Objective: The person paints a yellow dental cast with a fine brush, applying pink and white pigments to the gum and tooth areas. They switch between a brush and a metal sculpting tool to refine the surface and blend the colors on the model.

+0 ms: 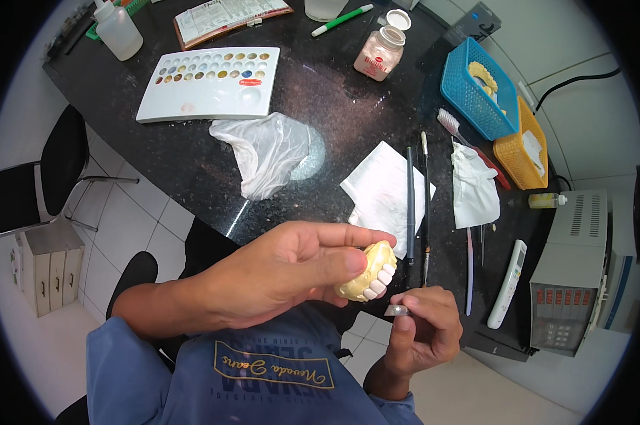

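My left hand (299,265) is closed around a yellow plaster dental model (357,278) with a row of white teeth (381,282) on its right side. The thumb presses on the near face and the index finger reaches over the top. Just right of the model, my right hand (425,329) pinches a small shiny metal piece (396,310) between thumb and finger; its exact kind cannot be made out. The metal piece and the model are apart. Beyond them a folded white tissue (382,191) lies on the dark table, with two thin brushes (425,205) beside it.
The dark stone table (320,92) carries a white palette (214,81), a thin white glove or bag (263,152), an opened powder jar (380,53), a blue basket (469,92), an orange basket (522,152), a toothbrush (476,145) and a white remote (508,283). A beige machine (571,262) stands right.
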Motion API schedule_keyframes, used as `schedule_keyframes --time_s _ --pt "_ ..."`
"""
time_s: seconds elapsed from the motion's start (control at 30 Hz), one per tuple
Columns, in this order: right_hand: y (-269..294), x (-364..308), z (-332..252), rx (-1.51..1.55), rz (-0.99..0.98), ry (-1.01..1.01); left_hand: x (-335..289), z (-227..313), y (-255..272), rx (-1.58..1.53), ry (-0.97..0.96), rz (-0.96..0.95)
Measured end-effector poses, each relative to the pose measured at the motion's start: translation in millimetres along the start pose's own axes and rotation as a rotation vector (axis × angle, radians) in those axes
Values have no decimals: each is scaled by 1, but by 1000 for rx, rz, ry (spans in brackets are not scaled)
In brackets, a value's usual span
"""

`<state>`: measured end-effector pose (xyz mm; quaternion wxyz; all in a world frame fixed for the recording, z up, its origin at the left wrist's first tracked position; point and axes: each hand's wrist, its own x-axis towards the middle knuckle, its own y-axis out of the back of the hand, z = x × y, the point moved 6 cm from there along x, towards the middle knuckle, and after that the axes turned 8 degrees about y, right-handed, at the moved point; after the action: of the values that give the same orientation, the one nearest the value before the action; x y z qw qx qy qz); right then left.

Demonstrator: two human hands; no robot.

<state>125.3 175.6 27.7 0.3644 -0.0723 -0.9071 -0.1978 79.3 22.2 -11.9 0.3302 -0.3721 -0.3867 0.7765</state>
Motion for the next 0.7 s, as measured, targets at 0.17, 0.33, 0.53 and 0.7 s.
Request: schedule_keyframes --time_s 0.17,0.33,0.53,0.7 --pt "1 0 -1 -38 -88 25 -2 -1 1 19 11 -6" --pt "-2 6 -2 -68 -38 104 1 -2 1 90 4 18" --pt "3 4 -8 -75 -92 113 -1 -2 0 107 -35 30" --pt "5 12 -13 -158 -36 230 -1 0 -4 97 -37 34"
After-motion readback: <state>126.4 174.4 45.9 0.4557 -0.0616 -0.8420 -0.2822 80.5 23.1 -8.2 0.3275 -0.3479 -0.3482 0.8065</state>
